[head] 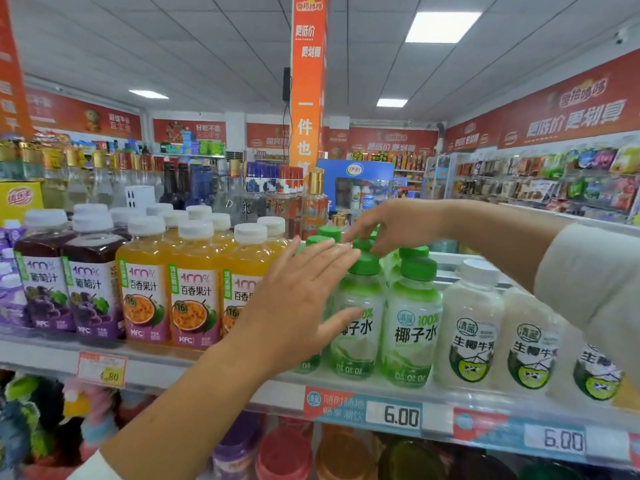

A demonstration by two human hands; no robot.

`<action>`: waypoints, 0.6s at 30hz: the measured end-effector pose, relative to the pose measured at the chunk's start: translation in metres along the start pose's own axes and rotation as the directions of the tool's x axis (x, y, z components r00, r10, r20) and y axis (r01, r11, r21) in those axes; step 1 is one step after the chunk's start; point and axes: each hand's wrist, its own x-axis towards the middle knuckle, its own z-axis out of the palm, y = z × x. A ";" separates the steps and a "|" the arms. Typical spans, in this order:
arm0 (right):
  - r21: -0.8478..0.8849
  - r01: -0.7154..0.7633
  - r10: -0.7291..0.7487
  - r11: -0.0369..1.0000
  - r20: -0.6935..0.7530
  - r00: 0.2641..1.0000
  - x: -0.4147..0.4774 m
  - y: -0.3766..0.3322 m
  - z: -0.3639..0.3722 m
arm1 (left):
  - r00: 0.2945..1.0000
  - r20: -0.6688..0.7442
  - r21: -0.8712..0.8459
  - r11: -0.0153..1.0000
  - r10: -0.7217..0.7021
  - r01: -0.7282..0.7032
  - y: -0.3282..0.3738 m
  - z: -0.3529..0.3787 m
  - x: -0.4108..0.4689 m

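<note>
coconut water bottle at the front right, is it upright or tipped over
Upright: the bottle stands on the shelf with its green cap on top.

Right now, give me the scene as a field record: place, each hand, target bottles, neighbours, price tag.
place: shop shelf, drinks upright in rows
left hand: open, fingers straight, in front of the coconut water bottles; contact unclear
right hand: reaching in from the right, fingertips down at the green caps of the rear bottles; grip unclear
left neighbours: passion fruit juice, then grape juice
right neighbours: coconut milk bottles, white caps
price tag: 6.00, below the coconut water
</note>
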 end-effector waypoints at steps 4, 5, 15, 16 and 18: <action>-0.061 -0.009 0.012 0.998 0.042 0.999 0.012 -0.002 0.008 | 1.000 -0.003 0.021 1.000 0.005 -0.005 -0.001 0.003 0.000; -0.046 0.000 0.001 0.999 0.029 1.000 0.011 -0.001 0.007 | 1.000 -0.006 0.022 1.000 0.004 -0.003 -0.001 0.004 0.000; 0.469 0.209 0.095 0.858 -0.544 0.833 -0.043 0.009 -0.040 | 1.000 -0.002 0.013 1.000 -0.025 0.025 0.002 0.001 0.001; 0.474 0.261 0.105 0.841 -0.616 0.780 -0.052 0.005 -0.044 | 0.999 0.002 -0.008 0.999 -0.041 0.041 0.003 -0.001 0.001; 0.444 0.347 0.115 0.826 -0.736 0.667 -0.071 -0.006 -0.049 | 0.997 0.001 -0.070 0.994 -0.080 0.080 0.007 -0.007 0.001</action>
